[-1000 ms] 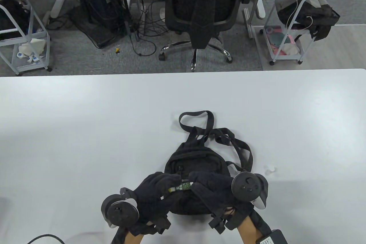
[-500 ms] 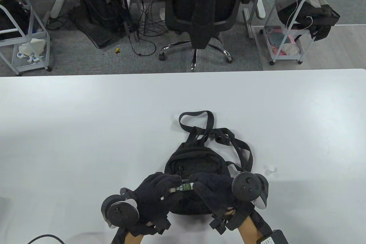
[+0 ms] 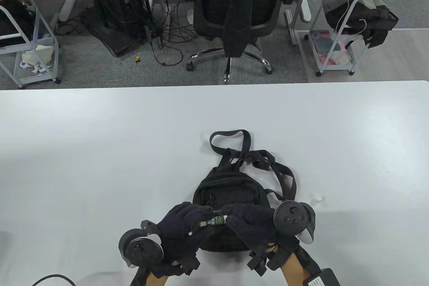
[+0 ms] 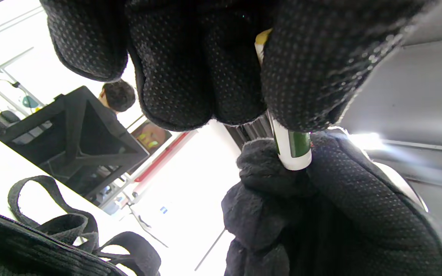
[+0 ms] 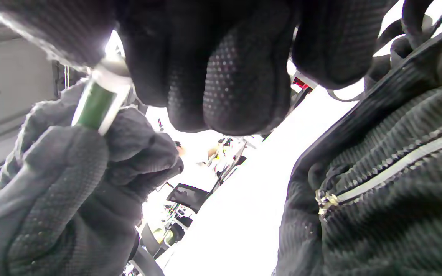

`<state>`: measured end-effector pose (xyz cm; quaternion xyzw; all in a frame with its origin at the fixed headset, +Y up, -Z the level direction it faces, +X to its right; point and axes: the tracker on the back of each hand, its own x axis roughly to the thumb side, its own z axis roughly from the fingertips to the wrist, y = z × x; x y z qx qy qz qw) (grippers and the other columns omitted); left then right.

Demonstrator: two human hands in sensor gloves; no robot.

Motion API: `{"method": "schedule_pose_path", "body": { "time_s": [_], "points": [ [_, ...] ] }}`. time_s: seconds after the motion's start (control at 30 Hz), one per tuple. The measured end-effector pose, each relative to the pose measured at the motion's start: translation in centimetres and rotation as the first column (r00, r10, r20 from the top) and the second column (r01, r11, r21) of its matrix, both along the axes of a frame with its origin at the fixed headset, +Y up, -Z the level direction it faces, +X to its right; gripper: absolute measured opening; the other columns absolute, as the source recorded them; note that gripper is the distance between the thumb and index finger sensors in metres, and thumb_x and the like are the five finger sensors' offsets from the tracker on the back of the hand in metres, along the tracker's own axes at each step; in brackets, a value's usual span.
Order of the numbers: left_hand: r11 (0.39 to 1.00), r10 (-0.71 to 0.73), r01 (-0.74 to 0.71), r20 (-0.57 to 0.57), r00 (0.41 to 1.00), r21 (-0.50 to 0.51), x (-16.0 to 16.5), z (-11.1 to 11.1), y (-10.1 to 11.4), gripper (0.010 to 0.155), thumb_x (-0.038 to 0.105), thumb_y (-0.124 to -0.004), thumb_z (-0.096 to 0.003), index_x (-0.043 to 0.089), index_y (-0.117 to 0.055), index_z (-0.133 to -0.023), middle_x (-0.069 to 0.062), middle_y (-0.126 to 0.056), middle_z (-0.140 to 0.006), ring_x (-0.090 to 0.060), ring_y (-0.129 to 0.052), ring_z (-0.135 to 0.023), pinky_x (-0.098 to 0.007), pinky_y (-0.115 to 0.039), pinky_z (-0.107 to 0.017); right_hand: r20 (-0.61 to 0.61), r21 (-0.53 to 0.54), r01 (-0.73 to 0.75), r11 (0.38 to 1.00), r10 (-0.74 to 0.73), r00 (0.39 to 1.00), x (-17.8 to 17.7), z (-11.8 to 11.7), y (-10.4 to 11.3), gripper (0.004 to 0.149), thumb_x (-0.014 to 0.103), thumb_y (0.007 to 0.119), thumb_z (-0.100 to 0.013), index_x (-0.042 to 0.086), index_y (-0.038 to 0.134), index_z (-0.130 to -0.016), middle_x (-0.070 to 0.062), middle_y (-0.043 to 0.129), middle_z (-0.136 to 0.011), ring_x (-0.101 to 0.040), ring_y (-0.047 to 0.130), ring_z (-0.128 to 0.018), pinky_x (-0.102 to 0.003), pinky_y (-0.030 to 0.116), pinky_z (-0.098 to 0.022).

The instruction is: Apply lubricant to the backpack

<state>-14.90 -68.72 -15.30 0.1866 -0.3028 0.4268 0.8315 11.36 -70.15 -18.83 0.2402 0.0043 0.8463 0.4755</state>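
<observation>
Above backpack (image 3: 231, 198), near table (image 3: 100, 152) edge | left hand (image 3: 181, 225) and right hand (image 3: 251, 222) both gripping lubricant tube (image 3: 214, 220), fingers closed | risk: overtight squeeze while uncapping, spilling on fabric away from zipper (image 5: 397, 165).

An office or lab workspace. A wide white worktop (image 3: 100, 138) stands on grey carpet (image 3: 100, 68). Behind it sit a black mesh swivel chair (image 3: 239, 7) on a chrome star base, a computer tower (image 3: 119, 4) with tangled cables (image 3: 171, 34), and white metal carts (image 3: 338, 31) holding bags and oddments. The left wrist view shows a person (image 4: 118, 96) seated farther back.
</observation>
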Motion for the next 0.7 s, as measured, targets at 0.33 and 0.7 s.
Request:
{"method": "schedule_pose_path", "body": {
  "time_s": [0.33, 0.7],
  "points": [
    [1.0, -0.008, 0.008, -0.001, 1.0, 0.014, 0.16, 0.11, 0.07, 0.053, 0.039, -0.1, -0.0375, 0.018, -0.089, -0.085, -0.001, -0.1, -0.073, -0.032, -0.106, -0.061, -0.063, -0.081, -0.058, -0.016, -0.015, -0.001, 1.0, 0.001, 1.0, 0.0, -0.1, -0.23, 0.049, 0.058, 0.072, -0.049, 0.028, 0.085, -0.086, -0.001, 0.097, -0.077, -0.022, 0.107, -0.056, -0.049, 0.083, -0.05],
    [1.0, -0.002, 0.003, -0.008, 1.0, 0.023, 0.06, 0.2, 0.15, 0.053, 0.039, -0.1, -0.0373, 0.018, -0.089, -0.085, -0.001, -0.101, -0.073, -0.032, -0.106, -0.061, -0.062, -0.081, -0.058, -0.008, -0.013, -0.013, 1.0, 0.013, 1.0, 0.16, -0.13, -0.37, 0.054, 0.058, 0.074, -0.048, 0.028, 0.079, -0.093, -0.002, 0.092, -0.085, -0.025, 0.105, -0.066, -0.052, 0.081, -0.053]
  ]
}}
